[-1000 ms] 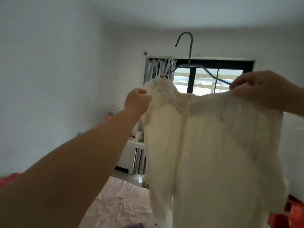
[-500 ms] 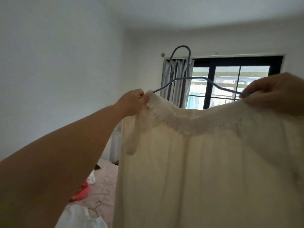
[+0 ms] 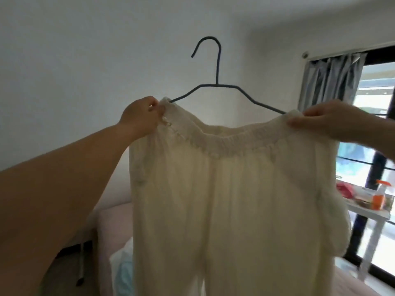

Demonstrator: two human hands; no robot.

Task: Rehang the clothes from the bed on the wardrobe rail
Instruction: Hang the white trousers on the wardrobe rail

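Head view, left to right: left hand (image 3: pixel 142 117) raised, fingers curled, pinching left end of cream trousers' (image 3: pixel 230 199) elastic waistband. Dark wire hanger (image 3: pixel 217 84) upright above, hook free against white wall, both arms running into waistband ends. Trousers held up in mid-air at centre frame, legs hanging down. Right hand (image 3: pixel 327 119) pinching right waistband end. Far right: grey curtain (image 3: pixel 329 80), orange spray bottle (image 3: pixel 378 196) on white table (image 3: pixel 376 214).

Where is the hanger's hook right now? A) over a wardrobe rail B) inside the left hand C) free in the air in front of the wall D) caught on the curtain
C: the hanger hook stands free against the bare wall, while both hands hold the cream garment at its ends.
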